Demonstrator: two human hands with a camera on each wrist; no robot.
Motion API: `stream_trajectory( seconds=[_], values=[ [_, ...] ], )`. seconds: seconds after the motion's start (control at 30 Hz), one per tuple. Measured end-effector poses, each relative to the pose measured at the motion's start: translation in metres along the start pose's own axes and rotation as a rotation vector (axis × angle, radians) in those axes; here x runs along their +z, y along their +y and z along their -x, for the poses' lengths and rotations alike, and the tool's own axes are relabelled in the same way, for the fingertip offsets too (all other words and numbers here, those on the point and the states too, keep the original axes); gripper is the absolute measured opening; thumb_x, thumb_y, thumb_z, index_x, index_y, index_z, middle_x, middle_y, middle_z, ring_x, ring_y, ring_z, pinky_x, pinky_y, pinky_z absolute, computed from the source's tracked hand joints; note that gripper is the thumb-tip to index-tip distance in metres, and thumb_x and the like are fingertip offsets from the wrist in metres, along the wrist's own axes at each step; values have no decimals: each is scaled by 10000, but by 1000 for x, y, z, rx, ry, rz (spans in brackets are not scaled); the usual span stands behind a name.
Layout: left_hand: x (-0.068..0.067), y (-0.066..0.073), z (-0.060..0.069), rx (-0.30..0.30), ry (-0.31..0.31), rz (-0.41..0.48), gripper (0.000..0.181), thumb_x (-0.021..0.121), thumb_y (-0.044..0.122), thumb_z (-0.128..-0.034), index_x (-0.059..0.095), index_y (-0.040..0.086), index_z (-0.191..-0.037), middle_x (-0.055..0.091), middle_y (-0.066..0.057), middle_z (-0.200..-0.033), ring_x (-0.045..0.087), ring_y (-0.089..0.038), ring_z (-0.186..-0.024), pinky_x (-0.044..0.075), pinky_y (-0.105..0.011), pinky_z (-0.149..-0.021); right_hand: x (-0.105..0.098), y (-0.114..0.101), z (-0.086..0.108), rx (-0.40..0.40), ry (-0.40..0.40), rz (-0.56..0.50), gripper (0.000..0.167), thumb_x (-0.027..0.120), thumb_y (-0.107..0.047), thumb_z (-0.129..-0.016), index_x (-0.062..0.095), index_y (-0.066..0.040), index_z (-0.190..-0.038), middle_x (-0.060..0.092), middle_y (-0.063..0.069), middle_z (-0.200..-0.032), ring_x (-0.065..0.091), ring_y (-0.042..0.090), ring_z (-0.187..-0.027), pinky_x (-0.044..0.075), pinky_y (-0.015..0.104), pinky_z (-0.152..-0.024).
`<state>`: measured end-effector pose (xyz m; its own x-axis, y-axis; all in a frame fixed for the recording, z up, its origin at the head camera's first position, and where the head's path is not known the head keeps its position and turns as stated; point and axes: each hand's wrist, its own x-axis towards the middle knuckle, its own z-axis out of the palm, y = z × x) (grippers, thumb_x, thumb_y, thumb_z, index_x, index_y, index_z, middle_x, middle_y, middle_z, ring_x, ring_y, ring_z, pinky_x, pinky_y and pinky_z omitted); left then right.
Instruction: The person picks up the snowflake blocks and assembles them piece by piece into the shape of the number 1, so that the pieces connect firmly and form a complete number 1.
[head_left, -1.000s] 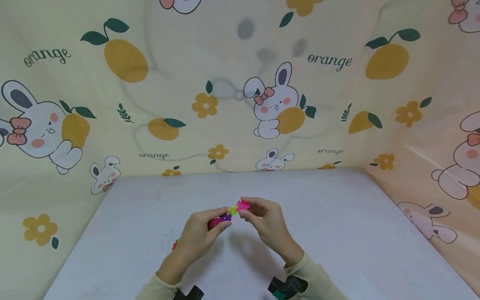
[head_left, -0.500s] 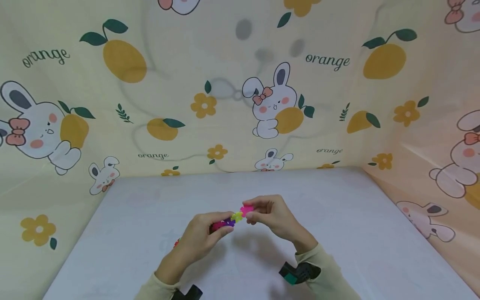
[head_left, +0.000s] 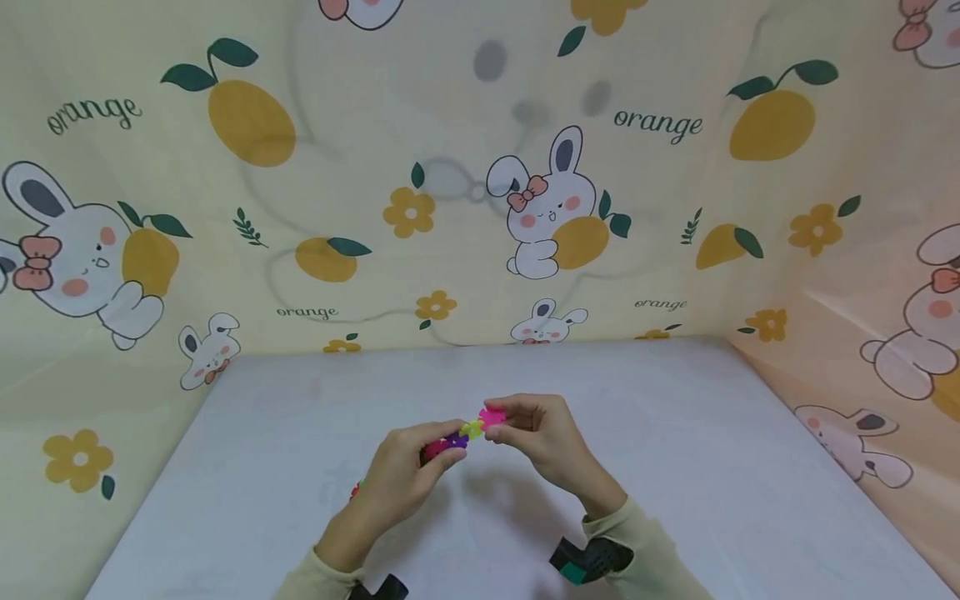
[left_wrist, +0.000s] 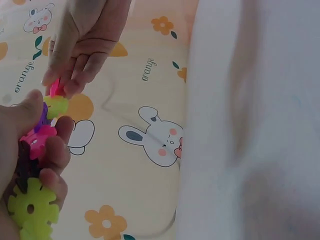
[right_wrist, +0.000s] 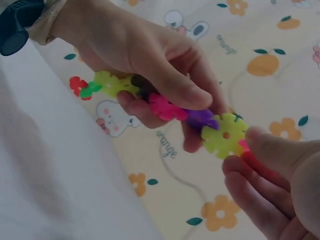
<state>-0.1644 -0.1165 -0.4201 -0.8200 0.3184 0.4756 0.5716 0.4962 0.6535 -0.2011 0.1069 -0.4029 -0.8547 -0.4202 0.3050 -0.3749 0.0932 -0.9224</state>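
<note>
My left hand [head_left: 397, 475] grips a chain of interlocking flower-shaped plastic discs, its thumb and fingers over the pink disc [right_wrist: 167, 107] and the purple disc [right_wrist: 200, 119]. Beyond those fingertips sits a yellow disc [right_wrist: 225, 136], slotted to the purple one. At the far end my right hand [head_left: 551, 442] pinches a bright pink disc [head_left: 491, 417], which meets the yellow one edge to edge. From the other side of my left hand trail a dark disc, another yellow disc [left_wrist: 33, 209], a green disc [right_wrist: 90, 90] and a red disc [right_wrist: 77, 85]. The dark disc is partly hidden by fingers.
Below the hands spreads a white tabletop [head_left: 285, 433]. A cream backdrop [head_left: 450, 100] printed with rabbits and oranges rises behind it and along both sides. A black wrist device [head_left: 592, 560] sits on the right sleeve, another [head_left: 382, 588] on the left.
My right hand has shifted slightly right with its forearm swung outward, then come back a little. The left hand and the chain have moved slightly right too. Both hands keep their hold.
</note>
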Motion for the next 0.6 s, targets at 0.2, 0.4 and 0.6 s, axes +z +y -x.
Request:
stream_trajectory(
  seconds=[0.2, 0.4, 0.6],
  values=[
    [0, 3, 0, -17, 62, -20, 307, 772, 126, -879, 743, 35, -1171, 781, -75, -1058, 671, -91, -823, 583, -243, -744, 11, 0, 2, -23, 96, 101, 329, 769, -71, -874, 716, 24, -1185, 761, 183, -1092, 747, 101, -904, 601, 252, -829],
    [-1, 5, -1, -50, 73, 17, 317, 783, 120, -865, 746, 48, -1172, 778, -82, -1092, 698, -113, -882, 597, -270, -799, 14, 1, 2, -21, 145, 165, 329, 773, -113, -881, 726, -27, -1195, 775, 115, -1092, 751, 163, -960, 582, 223, -861],
    [-3, 2, -1, -53, 44, 14, 316, 769, 116, -879, 739, 51, -1188, 778, -78, -1074, 622, -72, -807, 557, -215, -727, 15, 3, 2, -18, 130, 164, 335, 769, -128, -887, 719, -19, -1201, 773, 123, -1094, 756, 179, -968, 584, 225, -867]
  ],
)
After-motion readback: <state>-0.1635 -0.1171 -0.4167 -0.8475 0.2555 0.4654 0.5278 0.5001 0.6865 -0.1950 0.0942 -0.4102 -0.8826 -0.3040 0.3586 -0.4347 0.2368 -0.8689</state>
